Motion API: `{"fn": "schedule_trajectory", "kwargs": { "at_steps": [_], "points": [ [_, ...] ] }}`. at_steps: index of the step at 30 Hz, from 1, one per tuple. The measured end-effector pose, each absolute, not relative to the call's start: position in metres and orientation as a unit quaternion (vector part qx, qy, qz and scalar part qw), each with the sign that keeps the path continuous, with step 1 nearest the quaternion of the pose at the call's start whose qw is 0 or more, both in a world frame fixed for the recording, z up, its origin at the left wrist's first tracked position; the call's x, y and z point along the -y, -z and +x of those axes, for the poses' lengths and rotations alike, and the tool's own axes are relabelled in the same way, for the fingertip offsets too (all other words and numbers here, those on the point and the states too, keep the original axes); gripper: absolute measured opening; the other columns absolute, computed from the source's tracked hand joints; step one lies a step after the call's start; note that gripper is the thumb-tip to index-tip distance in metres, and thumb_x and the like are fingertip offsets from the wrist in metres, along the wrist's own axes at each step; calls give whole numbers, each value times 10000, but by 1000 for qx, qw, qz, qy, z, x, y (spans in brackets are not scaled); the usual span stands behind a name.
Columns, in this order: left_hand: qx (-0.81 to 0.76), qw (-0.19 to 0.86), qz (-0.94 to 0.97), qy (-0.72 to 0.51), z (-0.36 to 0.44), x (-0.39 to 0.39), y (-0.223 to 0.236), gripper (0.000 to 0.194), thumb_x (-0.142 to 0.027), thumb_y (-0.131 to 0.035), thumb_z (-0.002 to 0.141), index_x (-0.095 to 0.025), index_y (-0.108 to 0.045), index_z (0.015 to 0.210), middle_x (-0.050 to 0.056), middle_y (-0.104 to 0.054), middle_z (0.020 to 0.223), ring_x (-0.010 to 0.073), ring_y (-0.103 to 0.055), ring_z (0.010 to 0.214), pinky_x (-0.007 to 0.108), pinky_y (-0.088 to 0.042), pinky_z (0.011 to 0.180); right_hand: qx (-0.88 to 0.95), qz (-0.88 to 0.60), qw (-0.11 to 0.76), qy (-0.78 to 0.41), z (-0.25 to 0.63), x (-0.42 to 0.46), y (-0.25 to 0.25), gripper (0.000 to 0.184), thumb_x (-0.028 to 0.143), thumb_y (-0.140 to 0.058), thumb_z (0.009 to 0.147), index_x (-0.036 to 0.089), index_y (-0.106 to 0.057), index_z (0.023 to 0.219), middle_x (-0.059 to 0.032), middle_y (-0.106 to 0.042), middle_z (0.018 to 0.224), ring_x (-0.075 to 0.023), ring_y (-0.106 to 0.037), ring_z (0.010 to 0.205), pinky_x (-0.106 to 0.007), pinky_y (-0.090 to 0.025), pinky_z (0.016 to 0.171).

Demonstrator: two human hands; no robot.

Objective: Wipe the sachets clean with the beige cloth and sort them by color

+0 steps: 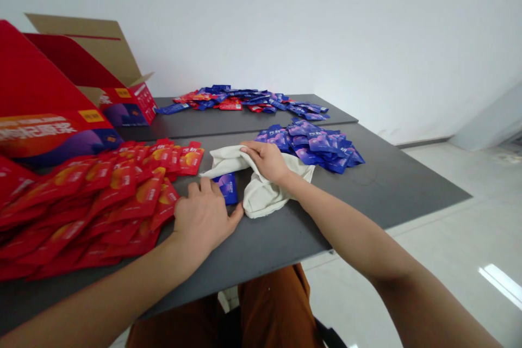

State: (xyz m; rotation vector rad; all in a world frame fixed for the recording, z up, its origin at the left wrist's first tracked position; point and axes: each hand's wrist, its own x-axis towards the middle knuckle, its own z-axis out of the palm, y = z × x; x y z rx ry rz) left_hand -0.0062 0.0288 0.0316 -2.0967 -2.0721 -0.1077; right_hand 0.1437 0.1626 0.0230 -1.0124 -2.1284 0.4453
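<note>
Blue foil sachet (226, 187) is laid on the grey desk (367, 190), long axis pointing forward, just beside the released left hand (204, 217); crumpled cream cloth (261, 196) is clasped by the right hand (265, 162).

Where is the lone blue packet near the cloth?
In the head view, the blue packet lies on the grey table, between the left hand and the cream cloth.
</note>
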Motion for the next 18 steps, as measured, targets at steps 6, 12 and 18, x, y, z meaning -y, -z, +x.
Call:
{"fn": "schedule_trajectory", "kwargs": {
  "at_steps": [6,12,18],
  "points": [
    [712,101,-694,16,-4,-40,-30,529,-430,-410,849,2,-670,1009,270,-589,1024,366,-586,950,408,-481,709,743,-371,505,-235,139,-162,-19,361,434,-451,977,236,-700,1148,-3,-703,1152,-196,-636,1074,-310,-456,955],
    [714,123,-684,86,-16,-61,-29,480,-229,-249,907,29,-639,1016,283,-632,921,348,-663,844,421,-510,686,689,-351,564,-292,135,-163,-27,468,535,-450,947,196,-696,1156,-23,-714,1091,-208,-634,1039,-330,-467,948],
    [719,-241,-594,270,-47,-81,-26,393,-256,-344,895,-28,-643,1010,167,-675,670,255,-669,586,362,-544,594,762,-324,458,-325,126,-143,-30,585,560,-217,1003,243,-600,1312,-5,-656,1241,-203,-581,1168,-354,-427,1020]
  ]
}}
